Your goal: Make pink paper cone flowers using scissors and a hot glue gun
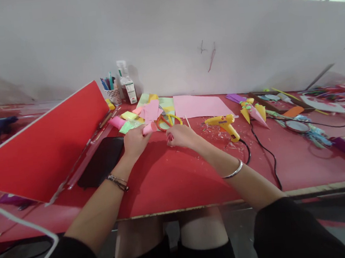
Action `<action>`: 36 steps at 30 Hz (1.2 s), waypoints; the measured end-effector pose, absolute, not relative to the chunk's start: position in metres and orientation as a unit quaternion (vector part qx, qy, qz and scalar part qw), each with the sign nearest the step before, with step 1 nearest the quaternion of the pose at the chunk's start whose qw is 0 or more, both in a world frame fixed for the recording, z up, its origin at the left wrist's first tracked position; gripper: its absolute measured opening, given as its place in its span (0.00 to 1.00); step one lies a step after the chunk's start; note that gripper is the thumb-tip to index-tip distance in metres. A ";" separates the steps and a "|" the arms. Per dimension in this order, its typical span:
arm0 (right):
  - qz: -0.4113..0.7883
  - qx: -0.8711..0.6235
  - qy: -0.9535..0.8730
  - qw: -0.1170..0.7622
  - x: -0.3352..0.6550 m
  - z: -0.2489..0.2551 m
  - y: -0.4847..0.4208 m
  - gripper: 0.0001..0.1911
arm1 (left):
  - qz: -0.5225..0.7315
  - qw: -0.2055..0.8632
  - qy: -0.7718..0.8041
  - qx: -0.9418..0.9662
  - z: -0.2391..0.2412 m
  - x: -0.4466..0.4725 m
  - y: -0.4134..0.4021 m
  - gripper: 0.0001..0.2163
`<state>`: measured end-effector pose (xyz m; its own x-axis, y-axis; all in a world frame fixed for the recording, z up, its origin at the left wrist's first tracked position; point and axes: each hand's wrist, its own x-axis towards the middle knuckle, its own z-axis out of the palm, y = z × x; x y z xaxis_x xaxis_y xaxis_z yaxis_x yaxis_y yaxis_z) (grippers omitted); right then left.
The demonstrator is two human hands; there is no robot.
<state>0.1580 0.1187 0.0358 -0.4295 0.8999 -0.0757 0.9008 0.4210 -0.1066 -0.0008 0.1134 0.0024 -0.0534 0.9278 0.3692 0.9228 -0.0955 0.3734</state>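
The near edge of the desk (166,183) lies closer to the body than both grips. A dark slab (101,159) sits just left of the left grip (135,142), and a red board (57,145) stands tilted beyond it, further left.

The left grip is clamped on a pink roll (150,128), its end poking out on the side toward the right grip (181,136). That one is closed around a small red-pink curl (170,139), which shows at its left side; the rest is hidden by the fingers. The two grips are apart.

Both pieces look like paper: likely very light, springy and easily creased, hardly slippery. The roll is best held around its middle with little squeeze; the curl is best pinched at its outer edge so that it neither unwinds nor flattens.

Just beyond and between the grips are scissors (175,116), with paper scraps (152,111) behind the left grip. A yellow glue gun (225,123) rests right of the right grip, and a pink sheet (202,105) lies farther off, behind it.
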 end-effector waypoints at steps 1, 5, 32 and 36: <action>-0.069 0.528 0.846 -0.005 0.159 0.035 0.119 0.08 | 0.273 0.004 0.671 0.689 0.002 -0.001 0.113 0.12; -0.092 0.500 0.861 -0.036 0.164 0.032 0.120 0.07 | 0.263 0.002 0.673 0.691 0.003 0.000 0.112 0.12; -0.603 0.500 0.491 -0.381 0.204 0.024 0.109 0.06 | 0.267 0.002 0.662 0.701 0.003 0.003 0.111 0.12; -0.648 0.457 0.472 -0.386 0.207 0.021 0.108 0.04 | 0.261 -0.006 0.657 0.707 0.003 0.002 0.112 0.12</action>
